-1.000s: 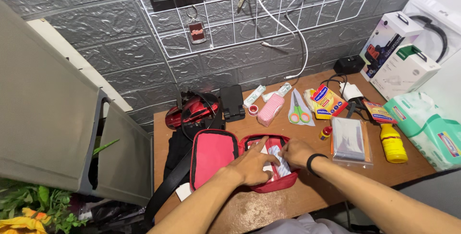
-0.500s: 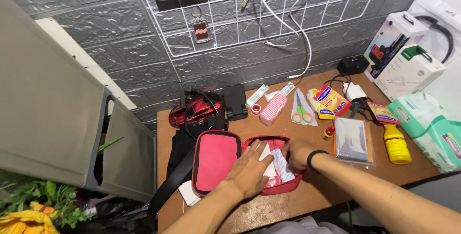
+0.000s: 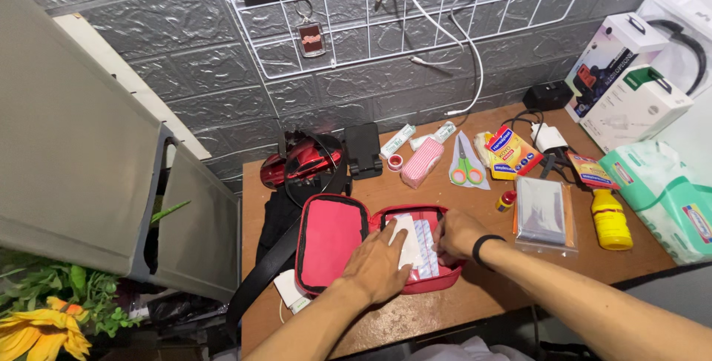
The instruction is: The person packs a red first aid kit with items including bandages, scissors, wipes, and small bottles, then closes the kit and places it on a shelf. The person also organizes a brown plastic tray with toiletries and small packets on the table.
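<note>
over the last second my left hand [image 3: 378, 265] has slid further into the open red zippered fabric pouch [image 3: 371, 246] and now lies flat, fingers spread, pressing a white paper packet [image 3: 406, 241] onto the contents rather than gripping it; my right hand [image 3: 456, 235] has stayed at the pouch's right side, fingers curled down into it, and i cannot tell whether they pinch anything. so the contents look settled deeper inside, with the pouch lying near the front edge of the brown wooden desk [image 3: 460, 302]. behind it lie green-handled scissors [image 3: 465, 170], a pink striped roll [image 3: 420, 163], a clear plastic zip bag [image 3: 543, 213] and a yellow plastic bottle [image 3: 612, 220]. a grey embossed brick-pattern wall [image 3: 185, 72] with a white wire grid [image 3: 445, 20] rises behind.
</note>
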